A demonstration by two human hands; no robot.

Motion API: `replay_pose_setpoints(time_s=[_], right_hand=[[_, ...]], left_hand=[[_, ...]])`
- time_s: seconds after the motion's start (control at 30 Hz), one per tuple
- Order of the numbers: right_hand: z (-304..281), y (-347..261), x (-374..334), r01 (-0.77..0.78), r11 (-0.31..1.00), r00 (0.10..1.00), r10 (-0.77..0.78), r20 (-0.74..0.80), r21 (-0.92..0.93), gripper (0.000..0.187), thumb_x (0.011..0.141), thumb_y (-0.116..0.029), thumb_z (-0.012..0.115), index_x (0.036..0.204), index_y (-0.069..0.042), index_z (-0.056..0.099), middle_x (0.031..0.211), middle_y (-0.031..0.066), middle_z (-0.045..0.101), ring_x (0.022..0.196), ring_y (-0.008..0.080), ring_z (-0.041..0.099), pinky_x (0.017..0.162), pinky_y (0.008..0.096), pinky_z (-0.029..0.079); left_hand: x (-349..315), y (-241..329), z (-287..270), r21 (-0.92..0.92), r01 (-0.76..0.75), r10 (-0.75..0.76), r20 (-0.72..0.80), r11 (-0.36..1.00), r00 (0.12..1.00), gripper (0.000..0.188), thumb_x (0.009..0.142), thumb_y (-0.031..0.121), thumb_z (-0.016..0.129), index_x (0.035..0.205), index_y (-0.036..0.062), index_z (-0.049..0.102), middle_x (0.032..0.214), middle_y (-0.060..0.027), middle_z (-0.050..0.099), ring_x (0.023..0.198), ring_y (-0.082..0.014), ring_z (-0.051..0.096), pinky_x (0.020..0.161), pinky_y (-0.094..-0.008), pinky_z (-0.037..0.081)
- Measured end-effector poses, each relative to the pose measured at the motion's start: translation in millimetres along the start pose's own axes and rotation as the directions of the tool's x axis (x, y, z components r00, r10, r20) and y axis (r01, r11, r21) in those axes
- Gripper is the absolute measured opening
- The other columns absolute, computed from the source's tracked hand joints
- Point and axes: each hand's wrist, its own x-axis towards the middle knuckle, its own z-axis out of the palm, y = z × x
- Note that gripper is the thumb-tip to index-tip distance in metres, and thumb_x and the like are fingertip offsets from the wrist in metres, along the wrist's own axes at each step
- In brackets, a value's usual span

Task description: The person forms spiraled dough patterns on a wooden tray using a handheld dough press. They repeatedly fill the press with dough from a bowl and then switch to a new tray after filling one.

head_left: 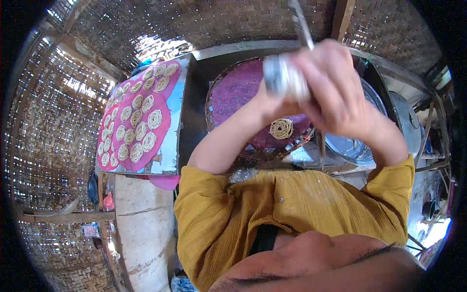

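Observation:
Both my hands are raised close together over a round tray lined with purple sheet. My right hand is closed in a fist around a long narrow bar, which sticks out above and below the fist. Beside it, a short silvery cylinder is smeared by motion. My left hand is at this cylinder and seems to hold it, though its fingers are mostly hidden. Below my hands, one pale coiled nest of strands lies on the purple sheet.
At the left, a slanted board bears pink sheets with several pale coiled nests. A wide metal basin stands at the right, with a round grey lid beyond it. Woven walls enclose the place.

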Motion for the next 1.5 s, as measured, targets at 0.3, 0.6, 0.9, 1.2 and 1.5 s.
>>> replay_pose_setpoints(time_s=[0.3,0.6,0.9,1.2,1.5], right_hand=[[-68.0,10.5,-72.9,-0.588,0.641,0.793,0.577,0.196,0.493,0.054,0.063,-0.003,0.052,0.113,-0.002,0.031,0.080,0.0055,0.044,0.067,0.0110,0.045,0.059,0.0239,0.038],[-138.1,59.7,-175.4,-0.374,0.675,0.286,0.736,-0.613,0.636,0.036,0.071,-0.001,0.055,0.102,-0.001,0.036,0.075,0.0083,0.049,0.068,0.0183,0.049,0.068,0.0310,0.042],[-31.0,19.2,-182.8,-0.165,0.192,0.311,0.941,-0.134,0.967,0.031,0.079,-0.017,0.056,0.105,-0.006,0.042,0.103,0.0106,0.050,0.086,0.0212,0.054,0.075,0.0335,0.044],[-21.0,52.6,-360.2,-0.604,0.375,-0.050,0.863,0.504,-0.703,0.035,0.070,-0.029,0.060,0.090,0.000,0.059,0.097,0.0213,0.056,0.094,0.0265,0.054,0.075,0.0394,0.046],[-58.4,84.9,-354.9,-0.585,0.342,-0.168,0.836,0.522,-0.736,0.015,0.071,-0.009,0.050,0.076,-0.001,0.062,0.078,0.0167,0.061,0.074,0.0279,0.061,0.062,0.0372,0.049]], left_hand=[[-23.7,-0.6,19.8,0.857,-0.418,0.179,0.481,-0.301,0.858,0.017,0.058,0.019,0.062,0.068,0.0062,0.057,0.061,-0.0090,0.059,0.061,-0.0257,0.060,0.061,-0.0363,0.046],[27.8,-47.8,-12.7,0.236,-0.032,-0.019,0.210,0.971,0.978,0.036,0.063,0.010,0.069,0.097,0.0039,0.056,0.093,-0.0084,0.060,0.082,-0.0174,0.059,0.074,-0.0311,0.048],[45.9,-53.1,33.1,-0.269,-0.565,0.611,0.133,0.780,0.780,0.043,0.073,0.015,0.061,0.111,0.0109,0.040,0.110,-0.0119,0.045,0.108,-0.0339,0.043,0.081,-0.0363,0.047],[1.2,-51.8,2.5,0.037,-0.532,0.532,-0.133,0.846,0.836,0.044,0.079,0.031,0.056,0.118,0.0200,0.040,0.112,-0.0063,0.046,0.109,-0.0405,0.039,0.084,-0.0483,0.038],[-6.8,-59.1,3.9,0.384,-0.450,0.573,-0.314,0.806,0.758,0.044,0.077,0.025,0.058,0.113,0.0073,0.039,0.099,-0.0079,0.046,0.096,-0.0357,0.049,0.081,-0.0445,0.041]])
